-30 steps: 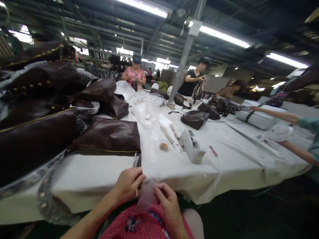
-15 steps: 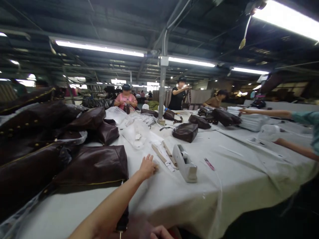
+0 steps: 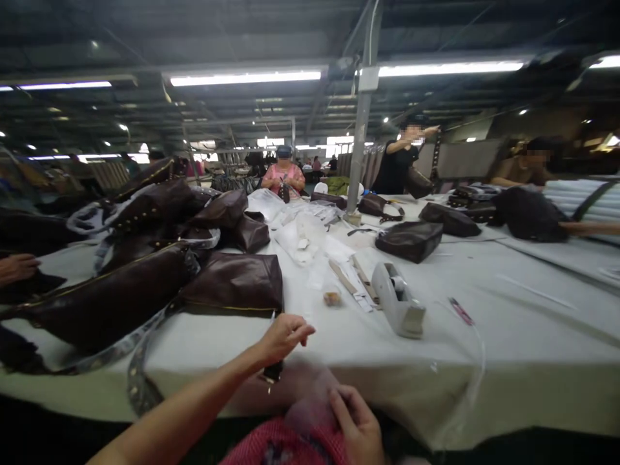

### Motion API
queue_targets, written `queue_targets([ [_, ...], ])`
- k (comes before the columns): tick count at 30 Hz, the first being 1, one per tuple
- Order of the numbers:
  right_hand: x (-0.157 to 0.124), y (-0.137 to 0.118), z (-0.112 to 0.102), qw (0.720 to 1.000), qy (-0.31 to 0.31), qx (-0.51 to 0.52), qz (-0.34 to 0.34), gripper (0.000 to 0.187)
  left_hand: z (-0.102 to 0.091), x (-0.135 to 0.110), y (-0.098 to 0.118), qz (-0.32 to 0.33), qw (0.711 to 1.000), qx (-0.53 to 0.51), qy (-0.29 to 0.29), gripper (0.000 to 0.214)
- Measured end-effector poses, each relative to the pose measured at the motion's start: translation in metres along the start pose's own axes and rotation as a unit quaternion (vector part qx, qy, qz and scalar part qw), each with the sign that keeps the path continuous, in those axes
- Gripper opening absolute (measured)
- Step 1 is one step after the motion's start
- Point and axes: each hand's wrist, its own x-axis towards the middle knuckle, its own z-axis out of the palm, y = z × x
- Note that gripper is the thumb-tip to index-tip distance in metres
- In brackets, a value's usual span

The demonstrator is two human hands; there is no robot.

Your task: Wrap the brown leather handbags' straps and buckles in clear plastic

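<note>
My left hand (image 3: pixel 283 336) hovers over the near edge of the white table (image 3: pixel 339 349), its fingertips drawn together in a pinch; what they hold is too small to make out. Just below it a dark strap end (image 3: pixel 272 373) hangs off the table edge. My right hand (image 3: pixel 356 426) rests low over my lap, fingers closed on a filmy clear plastic bag (image 3: pixel 310 403). A small brown lump (image 3: pixel 332 298) lies on the table beyond my left hand. A flat dark brown leather bag (image 3: pixel 235 284) lies just left of it.
A grey tape dispenser (image 3: pixel 400 302) and a pink pen (image 3: pixel 460 311) lie to the right. Brown bags (image 3: pixel 111 297) are piled at the left, where another person's hand (image 3: pixel 17 268) shows. Several co-workers (image 3: pixel 283 174) stand at the far side. Clear packets (image 3: pixel 303 239) lie mid-table.
My left hand has pulled back from beside the small brown lump to the near table edge, pinched. The view has turned left and my right hand shows lower down.
</note>
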Motion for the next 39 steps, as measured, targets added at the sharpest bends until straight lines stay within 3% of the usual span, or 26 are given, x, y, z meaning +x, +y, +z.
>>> queue_targets([
  [5, -0.011, -0.03, 0.026, 1.0, 0.002, -0.022, 0.001, 0.037, -0.005, -0.082, 0.003, -0.07, 0.975, -0.207, -0.045, 0.034],
  [8, -0.019, -0.039, 0.047, 0.999, -0.045, -0.027, 0.002, 0.034, 0.0, -0.11, 0.003, -0.086, 0.947, -0.304, -0.048, 0.031],
  [11, -0.025, -0.039, 0.065, 0.996, -0.084, -0.036, 0.001, 0.032, 0.005, -0.124, 0.0, -0.11, 0.944, -0.311, -0.024, 0.021],
  [18, -0.023, -0.03, 0.079, 0.989, -0.093, -0.114, -0.009, 0.035, -0.004, -0.141, -0.022, -0.177, 0.916, -0.357, 0.047, 0.029],
  [23, 0.003, -0.02, 0.073, 0.982, -0.036, -0.172, 0.068, 0.045, -0.018, -0.145, -0.038, -0.208, 0.912, -0.349, 0.061, 0.027],
  [27, 0.02, -0.013, 0.08, 0.97, -0.072, -0.177, 0.149, 0.043, -0.02, -0.144, -0.044, -0.213, 0.904, -0.36, 0.09, 0.022],
  [29, 0.026, -0.01, 0.087, 0.971, -0.076, -0.168, 0.154, 0.044, -0.02, -0.144, -0.047, -0.212, 0.895, -0.382, 0.096, 0.02],
  [34, 0.038, -0.005, 0.096, 0.968, -0.07, -0.167, 0.172, 0.046, -0.023, -0.148, -0.053, -0.226, 0.872, -0.428, 0.068, 0.017],
  [39, 0.036, -0.012, 0.101, 0.971, -0.066, -0.121, 0.196, 0.049, -0.03, -0.151, -0.052, -0.202, 0.872, -0.446, 0.006, 0.018],
])
